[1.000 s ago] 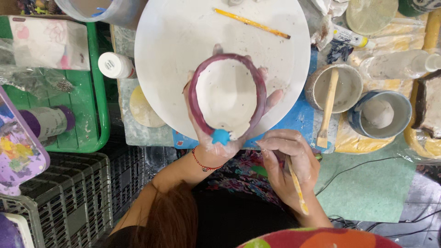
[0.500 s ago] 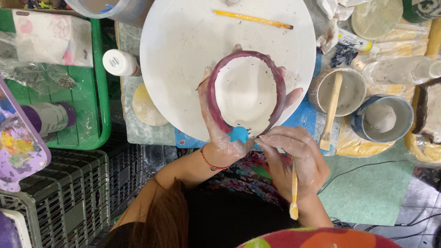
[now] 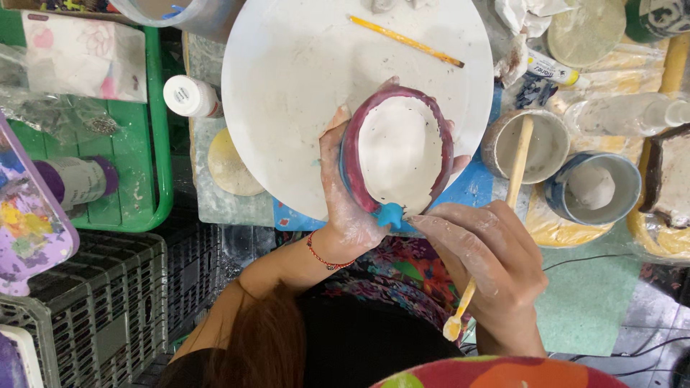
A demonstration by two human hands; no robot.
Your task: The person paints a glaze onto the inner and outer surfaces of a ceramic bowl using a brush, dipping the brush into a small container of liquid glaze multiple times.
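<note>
A yellow pencil (image 3: 406, 40) lies on a round white board (image 3: 287, 108). Right of it, two cups (image 3: 514, 144) (image 3: 593, 188); left, a white-capped bottle (image 3: 188, 95) beside a green tray (image 3: 154, 144).

There were two hands, left (image 3: 348, 208) and right (image 3: 478, 262), one clay bowl (image 3: 397, 149), one round white board (image 3: 302, 86), two cups (image 3: 514, 146) (image 3: 593, 188), two paint bottles (image 3: 190, 95) (image 3: 75, 179), one yellow pencil (image 3: 406, 41) and one green tray (image 3: 154, 144)
</note>
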